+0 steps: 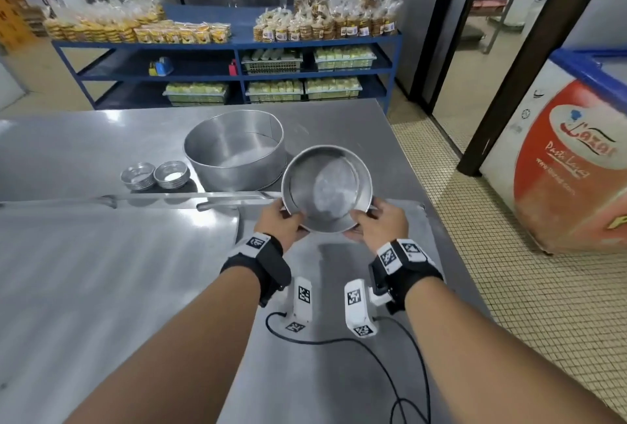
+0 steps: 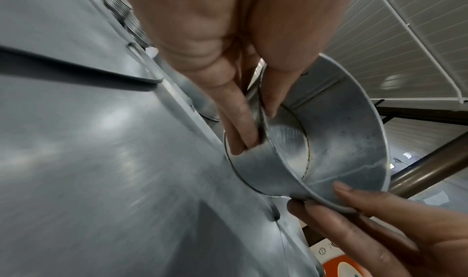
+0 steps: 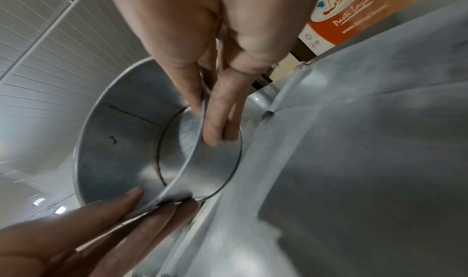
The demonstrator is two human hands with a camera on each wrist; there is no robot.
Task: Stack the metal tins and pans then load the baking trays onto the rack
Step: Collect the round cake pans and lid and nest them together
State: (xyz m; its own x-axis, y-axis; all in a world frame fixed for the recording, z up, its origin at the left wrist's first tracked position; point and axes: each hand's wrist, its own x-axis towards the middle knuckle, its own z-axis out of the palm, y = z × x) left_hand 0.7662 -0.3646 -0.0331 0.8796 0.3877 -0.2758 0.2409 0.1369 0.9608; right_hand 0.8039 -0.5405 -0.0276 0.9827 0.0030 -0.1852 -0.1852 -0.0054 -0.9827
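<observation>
Both hands on the small round cake pan (image 1: 326,188) now, lifted and tilted over the steel table (image 1: 101,271), just in front of the large round pan (image 1: 234,149). Left hand (image 1: 279,223) pinches the near rim, thumb inside, fingers (image 2: 240,121) along the outer wall; right hand (image 1: 380,220) mirrors it. The smart play, I'd say: level the pan, centre it over the big one's mouth, lower it straight so the walls don't catch, and release both pinches together. Two small tin stacks (image 1: 154,175) wait at the left

Round metal pan (image 1: 326,188) tilted above the steel table, near larger pan (image 1: 235,149).
</observation>
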